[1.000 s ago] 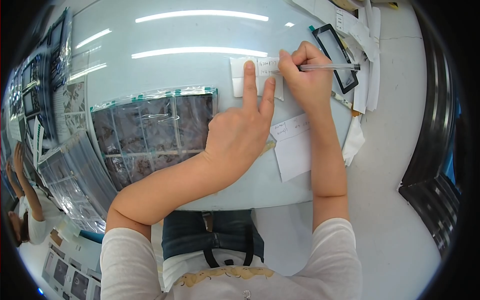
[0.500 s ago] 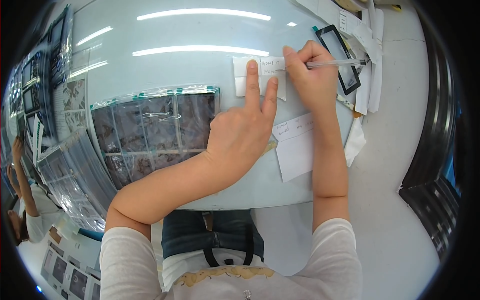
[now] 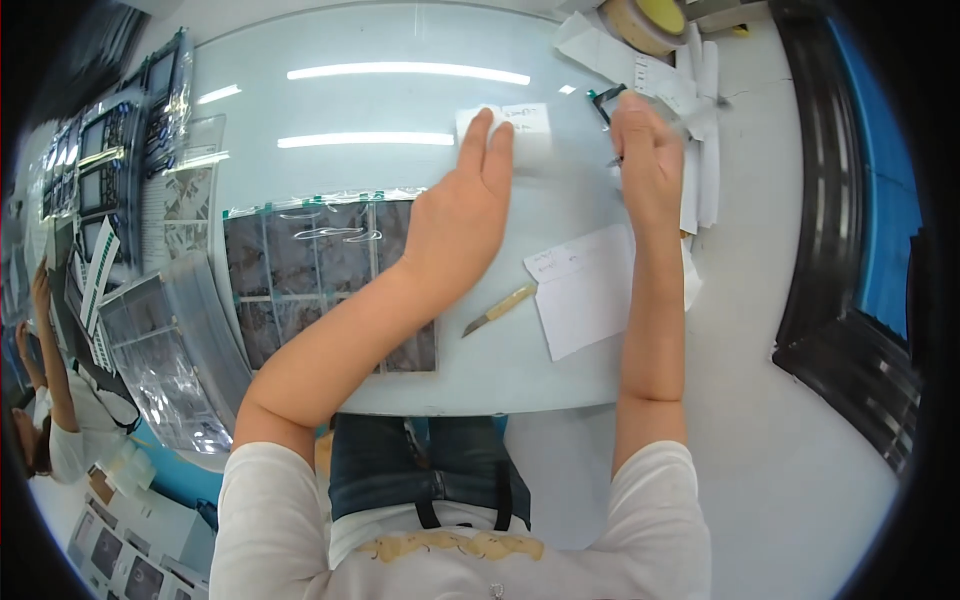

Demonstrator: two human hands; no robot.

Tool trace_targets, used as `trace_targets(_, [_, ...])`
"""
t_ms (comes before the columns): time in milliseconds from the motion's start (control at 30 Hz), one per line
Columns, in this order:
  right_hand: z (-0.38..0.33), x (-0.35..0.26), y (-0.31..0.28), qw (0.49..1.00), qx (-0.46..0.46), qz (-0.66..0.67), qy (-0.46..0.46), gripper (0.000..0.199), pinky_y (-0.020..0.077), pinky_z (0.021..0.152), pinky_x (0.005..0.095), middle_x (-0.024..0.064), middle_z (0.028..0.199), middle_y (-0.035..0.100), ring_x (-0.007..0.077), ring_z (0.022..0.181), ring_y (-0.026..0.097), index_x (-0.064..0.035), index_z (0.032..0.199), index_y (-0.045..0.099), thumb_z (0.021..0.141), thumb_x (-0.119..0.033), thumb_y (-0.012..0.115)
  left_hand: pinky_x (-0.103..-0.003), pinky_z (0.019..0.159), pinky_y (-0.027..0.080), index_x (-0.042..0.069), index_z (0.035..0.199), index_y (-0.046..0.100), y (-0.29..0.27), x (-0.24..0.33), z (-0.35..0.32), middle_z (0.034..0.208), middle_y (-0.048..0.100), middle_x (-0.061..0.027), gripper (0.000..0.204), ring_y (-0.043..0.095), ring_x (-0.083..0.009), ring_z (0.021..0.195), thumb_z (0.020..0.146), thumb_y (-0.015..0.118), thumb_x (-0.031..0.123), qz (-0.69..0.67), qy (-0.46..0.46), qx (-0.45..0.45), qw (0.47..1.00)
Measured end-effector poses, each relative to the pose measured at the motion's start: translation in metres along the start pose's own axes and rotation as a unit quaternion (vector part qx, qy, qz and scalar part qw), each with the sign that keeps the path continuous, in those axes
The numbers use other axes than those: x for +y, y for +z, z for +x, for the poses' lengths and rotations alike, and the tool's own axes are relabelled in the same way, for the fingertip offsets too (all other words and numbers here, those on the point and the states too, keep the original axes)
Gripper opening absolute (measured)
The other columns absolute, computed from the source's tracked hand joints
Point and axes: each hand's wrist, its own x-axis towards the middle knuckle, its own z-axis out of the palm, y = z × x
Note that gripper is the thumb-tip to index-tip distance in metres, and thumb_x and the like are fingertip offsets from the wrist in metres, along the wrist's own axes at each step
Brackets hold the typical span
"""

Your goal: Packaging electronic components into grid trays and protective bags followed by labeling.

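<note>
A small white paper slip (image 3: pixel 530 135) lies flat on the pale, glossy surface (image 3: pixel 390 110), at about one o'clock from the left hand (image 3: pixel 455 215). The slip is roughly rectangular, with a faint line running down it beside the fingertips and dark handwriting across its upper right part, too soft to make out; its lower edge is blurred. The left hand has two fingers stretched out, their tips resting on the slip's left part, so it pins rather than grips; its other fingers are hidden beneath it.

At three o'clock from the slip, well apart from it, the right hand (image 3: pixel 650 160) is curled closed around a slim pen (image 3: pixel 616 162), whose clear barrel is smeared by blur.

Around the slip, a black-framed panel (image 3: pixel 605 101) sits at two o'clock, partly behind the right hand, and a tape roll (image 3: pixel 640 25) at one. A larger white sheet (image 3: pixel 590 305) with handwriting lies at five o'clock, a yellow-handled craft knife (image 3: pixel 512 300) at six just beside it, and a plastic-covered grid of dark panels (image 3: pixel 290 260) at eight.
</note>
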Motion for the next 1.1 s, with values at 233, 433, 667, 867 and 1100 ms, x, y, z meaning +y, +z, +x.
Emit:
trace_targets(233, [-0.006, 0.036, 0.009, 0.984, -0.136, -0.1, 0.049, 0.036, 0.0344, 0.055, 0.0232, -0.0042, 0.068, 0.046, 0.0064, 0.062, 0.042, -0.0039, 0.092, 0.061, 0.097, -0.038, 0.05, -0.04, 0.062, 0.055, -0.002, 0.128, 0.041, 0.014, -0.003, 0.01, 0.139, 0.04, -0.0227, 0.05, 0.065, -0.0361, 0.078, 0.079, 0.049, -0.002, -0.048, -0.027, 0.05, 0.997])
trace_targets(433, [-0.032, -0.012, 0.017, 0.986, -0.125, -0.073, 0.084, 0.024, 0.0329, 0.054, 0.0222, -0.0049, 0.065, 0.046, 0.0057, 0.059, 0.039, -0.0044, 0.086, 0.064, 0.093, -0.025, 0.053, -0.041, 0.073, 0.053, 0.002, 0.124, 0.046, -0.007, 0.003, 0.003, 0.134, 0.045, -0.019, 0.038, 0.061, -0.0353, 0.098, 0.086, 0.048, 0.005, -0.149, -0.013, 0.116, 0.982])
trace_targets(667, [-0.062, -0.009, 0.003, 0.989, -0.029, -0.146, 0.016, 0.027, 0.0423, 0.06, 0.0312, 0.0057, 0.068, 0.057, 0.0157, 0.062, 0.052, -0.0006, 0.086, 0.062, 0.092, -0.026, 0.054, -0.028, 0.066, 0.044, 0.001, 0.108, 0.056, -0.045, 0.013, -0.051, 0.082, 0.059, -0.005, 0.023, 0.054, -0.0134, 0.073, 0.093, 0.055, 0.018, -0.32, -0.249, 0.154, 0.901])
trace_targets(867, [-0.07, 0.028, -0.017, 0.96, 0.077, -0.265, 0.051, 0.033, 0.047, 0.073, 0.0438, 0.0206, 0.083, 0.065, 0.0395, 0.085, 0.062, 0.0005, 0.083, 0.06, 0.09, -0.031, 0.053, -0.019, 0.045, 0.033, 0.001, 0.11, 0.049, -0.056, 0.038, -0.102, 0.077, 0.052, 0.0003, 0.024, 0.042, -0.0061, 0.055, 0.092, 0.056, 0.016, -0.598, -0.4, -0.045, 0.693])
trace_targets(1100, [-0.094, -0.042, -0.009, 0.996, 0.057, -0.061, 0.028, 0.035, 0.0443, 0.063, 0.0306, 0.0053, 0.076, 0.059, 0.0162, 0.065, 0.054, -0.0019, 0.085, 0.06, 0.094, -0.033, 0.048, -0.022, 0.072, 0.043, -0.001, 0.127, 0.038, -0.087, 0.058, -0.111, 0.108, 0.058, -0.0105, 0.038, 0.052, -0.0099, 0.077, 0.09, 0.048, 0.0, -0.6, -0.22, -0.069, 0.766])
